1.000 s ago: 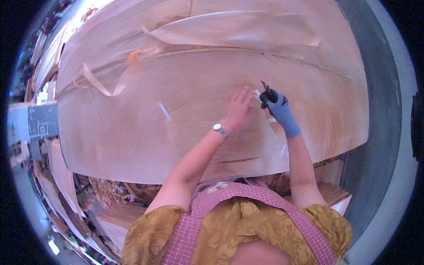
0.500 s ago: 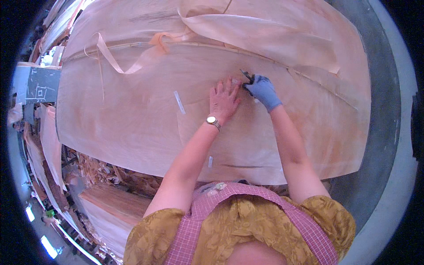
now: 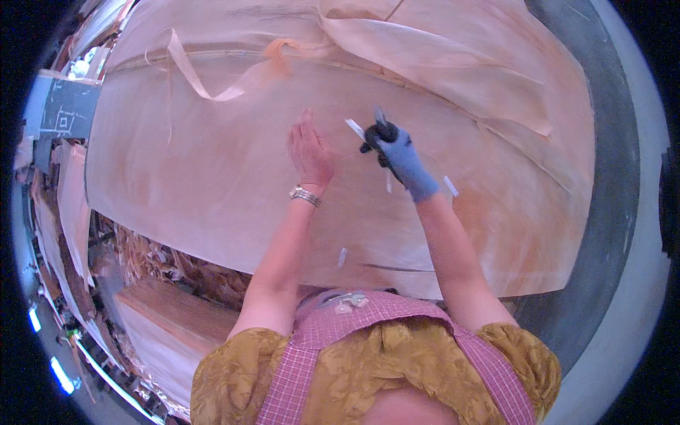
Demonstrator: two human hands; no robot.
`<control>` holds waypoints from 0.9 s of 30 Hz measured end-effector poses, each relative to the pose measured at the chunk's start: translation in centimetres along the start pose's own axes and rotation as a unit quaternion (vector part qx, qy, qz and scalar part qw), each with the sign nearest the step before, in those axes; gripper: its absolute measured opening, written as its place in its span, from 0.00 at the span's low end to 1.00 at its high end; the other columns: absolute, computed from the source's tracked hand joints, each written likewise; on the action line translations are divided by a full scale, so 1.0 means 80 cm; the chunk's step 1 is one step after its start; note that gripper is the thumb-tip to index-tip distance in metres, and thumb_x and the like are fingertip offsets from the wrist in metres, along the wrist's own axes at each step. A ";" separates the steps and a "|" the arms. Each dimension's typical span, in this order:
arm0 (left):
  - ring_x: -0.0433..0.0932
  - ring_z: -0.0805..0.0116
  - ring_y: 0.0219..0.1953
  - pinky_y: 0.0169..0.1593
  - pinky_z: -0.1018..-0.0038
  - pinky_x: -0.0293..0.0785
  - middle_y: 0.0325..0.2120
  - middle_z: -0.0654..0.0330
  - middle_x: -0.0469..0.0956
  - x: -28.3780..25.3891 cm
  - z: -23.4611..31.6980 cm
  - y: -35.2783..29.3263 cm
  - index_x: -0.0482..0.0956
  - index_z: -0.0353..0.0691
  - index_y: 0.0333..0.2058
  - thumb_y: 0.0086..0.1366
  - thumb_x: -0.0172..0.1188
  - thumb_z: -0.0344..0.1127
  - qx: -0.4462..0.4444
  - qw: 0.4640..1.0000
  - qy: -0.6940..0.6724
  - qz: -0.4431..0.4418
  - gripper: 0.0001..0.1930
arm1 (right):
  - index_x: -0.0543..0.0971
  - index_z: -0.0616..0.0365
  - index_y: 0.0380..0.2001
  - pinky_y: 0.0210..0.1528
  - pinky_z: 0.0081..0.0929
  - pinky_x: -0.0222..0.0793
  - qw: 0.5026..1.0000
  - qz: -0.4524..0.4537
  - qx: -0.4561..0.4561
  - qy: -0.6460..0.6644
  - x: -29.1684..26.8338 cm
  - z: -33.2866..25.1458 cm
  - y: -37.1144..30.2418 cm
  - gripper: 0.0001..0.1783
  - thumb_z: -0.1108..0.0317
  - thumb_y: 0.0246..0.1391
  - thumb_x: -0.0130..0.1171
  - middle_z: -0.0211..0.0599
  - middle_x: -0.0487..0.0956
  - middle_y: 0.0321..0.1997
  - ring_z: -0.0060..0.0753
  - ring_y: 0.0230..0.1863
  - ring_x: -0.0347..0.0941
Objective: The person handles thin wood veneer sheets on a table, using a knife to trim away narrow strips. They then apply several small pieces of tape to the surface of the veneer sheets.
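Note:
My left hand (image 3: 309,152), bare with a watch (image 3: 306,195) at the wrist, is open over a large pale wood veneer sheet (image 3: 212,163); its fingers are stretched out. My right hand (image 3: 399,156), in a blue and black glove, is closed around a tool with a short flat blade (image 3: 380,115), which looks like a knife. A white strip (image 3: 355,129), probably tape, sticks out beside the gloved fingers; whether they pinch it is unclear. Another white strip (image 3: 450,185) lies right of that wrist, and one more (image 3: 342,257) sits nearer to me.
Loose, curled veneer (image 3: 439,60) overlaps the far part of the sheet, with a thin ribbon (image 3: 191,78) at far left. A dark board (image 3: 69,110) with chalk-like marks stands at left. Scraps (image 3: 177,269) and a wood stack (image 3: 180,319) lie at near left.
My hands have moved apart, the left one shifting left off the spot by the tool. The right hand has turned and moved slightly left, and a white strip now shows at its fingers.

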State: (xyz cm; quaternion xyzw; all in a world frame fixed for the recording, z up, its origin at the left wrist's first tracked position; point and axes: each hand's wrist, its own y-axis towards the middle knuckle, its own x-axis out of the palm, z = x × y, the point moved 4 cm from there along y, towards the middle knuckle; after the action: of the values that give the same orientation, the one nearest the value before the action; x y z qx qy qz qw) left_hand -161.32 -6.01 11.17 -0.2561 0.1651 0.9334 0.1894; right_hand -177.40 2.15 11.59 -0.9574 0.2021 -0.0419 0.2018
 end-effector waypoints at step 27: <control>0.58 0.52 0.66 0.65 0.49 0.54 0.64 0.54 0.61 0.075 0.026 -0.067 0.68 0.54 0.62 0.60 0.59 0.48 0.163 0.937 0.249 -0.185 0.30 | 0.79 0.59 0.32 0.24 0.27 0.69 0.978 0.053 0.128 -0.159 -0.080 0.067 -0.052 0.13 0.59 0.56 0.61 0.38 0.81 0.24 0.28 0.22 0.74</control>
State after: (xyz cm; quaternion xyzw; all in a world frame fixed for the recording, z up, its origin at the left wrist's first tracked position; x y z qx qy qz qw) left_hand -164.61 1.11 8.54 -0.4720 0.3064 0.7485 0.3508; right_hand -180.83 10.22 8.40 -0.9062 0.2105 0.0965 0.3539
